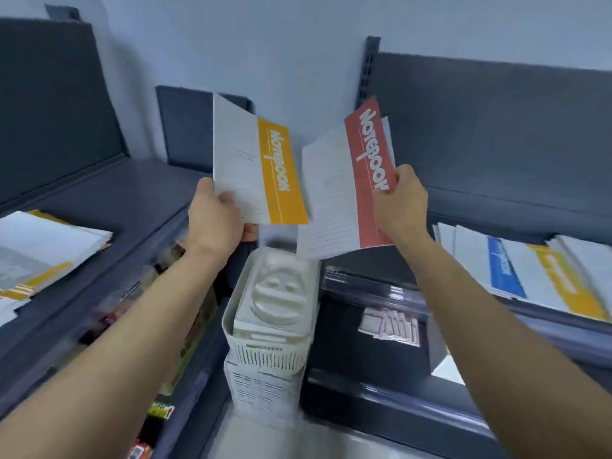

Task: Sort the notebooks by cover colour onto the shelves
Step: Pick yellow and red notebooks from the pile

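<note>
While both arms were raised before the shelving, the left hand (215, 220) gripped the yellow notebook (258, 167) with its fingers curled round the lower left corner, holding it in the air at 11 o'clock from frame centre. The right hand (400, 203) pinched the red notebook (344, 193) at its right edge, at 1 o'clock. The two notebooks were held just beside each other; whether their lower corners touched could not be told. Both covers faced the camera, titles running lengthwise. On the left shelf (132, 193), at 9 o'clock, lay the left pile (43, 246), showing yellow bands. On the right shelf (490, 207), at 3 o'clock, the right pile (530, 270) showed blue and yellow bands. A white basket (265, 352) stood at 6 o'clock, below the held notebooks.
</note>
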Action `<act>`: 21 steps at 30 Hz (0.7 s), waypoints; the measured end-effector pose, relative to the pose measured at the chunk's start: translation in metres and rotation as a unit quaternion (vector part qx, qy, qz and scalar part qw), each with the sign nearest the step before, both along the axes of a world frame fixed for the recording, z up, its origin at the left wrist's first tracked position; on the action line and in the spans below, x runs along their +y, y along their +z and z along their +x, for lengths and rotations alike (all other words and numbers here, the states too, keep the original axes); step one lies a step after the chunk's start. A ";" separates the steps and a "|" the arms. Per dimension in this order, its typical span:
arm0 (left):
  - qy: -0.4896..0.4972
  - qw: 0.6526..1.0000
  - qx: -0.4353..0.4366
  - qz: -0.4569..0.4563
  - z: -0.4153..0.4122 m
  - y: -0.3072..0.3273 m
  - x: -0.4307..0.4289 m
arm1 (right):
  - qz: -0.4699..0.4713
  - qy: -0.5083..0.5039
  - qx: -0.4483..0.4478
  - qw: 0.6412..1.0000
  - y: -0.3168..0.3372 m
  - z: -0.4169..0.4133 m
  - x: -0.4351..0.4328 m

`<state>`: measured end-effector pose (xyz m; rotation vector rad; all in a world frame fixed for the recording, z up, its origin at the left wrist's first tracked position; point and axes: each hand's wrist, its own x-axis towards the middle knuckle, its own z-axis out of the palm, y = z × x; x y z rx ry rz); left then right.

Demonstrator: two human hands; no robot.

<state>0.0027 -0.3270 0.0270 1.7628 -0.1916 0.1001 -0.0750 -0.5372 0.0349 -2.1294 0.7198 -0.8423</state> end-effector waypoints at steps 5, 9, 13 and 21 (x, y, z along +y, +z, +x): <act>-0.111 0.993 0.032 -0.013 -0.053 0.004 -0.090 | -0.007 -0.141 0.011 0.990 0.004 -0.097 -0.067; -0.187 0.982 0.037 -0.003 -0.093 0.004 -0.152 | -0.011 -0.214 0.014 0.977 0.006 -0.166 -0.118; -0.241 0.970 0.025 0.001 -0.138 0.001 -0.219 | -0.013 -0.253 0.005 0.967 0.001 -0.224 -0.173; -0.255 0.966 0.047 -0.004 -0.229 0.000 -0.369 | -0.019 -0.290 0.001 0.957 -0.002 -0.332 -0.318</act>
